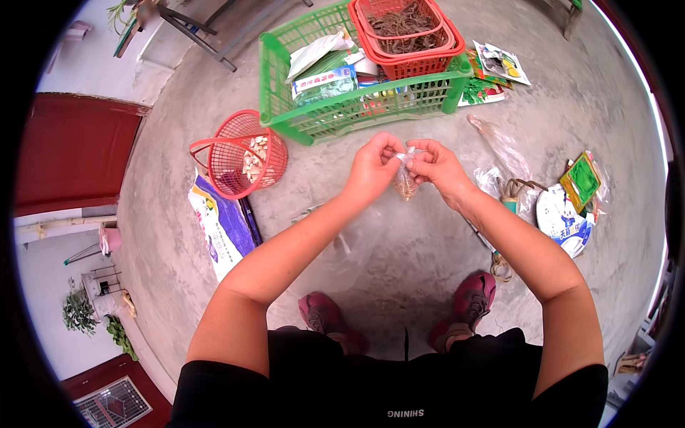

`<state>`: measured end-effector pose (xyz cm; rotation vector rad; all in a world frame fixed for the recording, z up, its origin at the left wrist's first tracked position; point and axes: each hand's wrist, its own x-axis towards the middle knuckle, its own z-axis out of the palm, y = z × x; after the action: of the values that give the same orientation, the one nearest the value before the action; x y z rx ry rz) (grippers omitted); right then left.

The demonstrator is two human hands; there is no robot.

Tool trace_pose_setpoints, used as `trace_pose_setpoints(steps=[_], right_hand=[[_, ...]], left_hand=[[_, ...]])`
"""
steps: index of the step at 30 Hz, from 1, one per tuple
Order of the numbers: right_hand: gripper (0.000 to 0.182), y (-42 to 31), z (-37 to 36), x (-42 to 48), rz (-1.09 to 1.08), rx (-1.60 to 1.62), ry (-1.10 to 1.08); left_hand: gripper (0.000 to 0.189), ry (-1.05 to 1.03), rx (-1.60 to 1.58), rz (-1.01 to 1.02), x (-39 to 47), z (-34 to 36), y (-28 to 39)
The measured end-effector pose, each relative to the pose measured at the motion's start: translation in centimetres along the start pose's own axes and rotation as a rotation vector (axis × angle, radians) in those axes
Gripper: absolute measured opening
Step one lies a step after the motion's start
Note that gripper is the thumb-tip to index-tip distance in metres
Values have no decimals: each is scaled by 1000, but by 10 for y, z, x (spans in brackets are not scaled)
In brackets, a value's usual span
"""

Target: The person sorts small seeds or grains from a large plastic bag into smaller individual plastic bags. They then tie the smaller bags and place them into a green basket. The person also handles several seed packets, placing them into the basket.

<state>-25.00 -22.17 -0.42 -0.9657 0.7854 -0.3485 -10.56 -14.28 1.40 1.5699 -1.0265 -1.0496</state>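
Between my two hands hangs a small clear plastic bag (pixel 405 184) with tan, seed-like grains in its bottom. My left hand (pixel 377 160) pinches the gathered neck of the bag from the left, thumb against fingers. From the right, my right hand (pixel 434 163) grips the same neck, its fingertips close to those of the left. The bag's twisted top sticks up a little between the fingers. Beyond the hands stands a green plastic crate (pixel 332 120) holding several printed packets (pixel 326 85). Whether the bag's neck is knotted cannot be made out.
Red nested baskets (pixel 412 67) with dark dried matter rest on the crate's right end. A red basket (pixel 275 160) of pale cloves or bulbs leans at the left, by a purple-white bag (pixel 222 224). Seed packets (pixel 503 64), crumpled plastic (pixel 503 144) and scissors (pixel 516 192) lie at the right.
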Motion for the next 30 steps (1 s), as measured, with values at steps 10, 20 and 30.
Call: trace_pose_setpoints(steps=[10, 20, 30], right_hand=[[10, -3, -3, 1, 55, -10, -2], [11, -9, 5, 0, 44, 75, 5], [13, -28, -7, 4, -104, -48, 8]], left_hand=[[10, -101, -336, -476, 5, -4, 0], [4, 43, 26, -20, 6, 3, 1], [10, -154, 153, 149, 14, -7, 1]])
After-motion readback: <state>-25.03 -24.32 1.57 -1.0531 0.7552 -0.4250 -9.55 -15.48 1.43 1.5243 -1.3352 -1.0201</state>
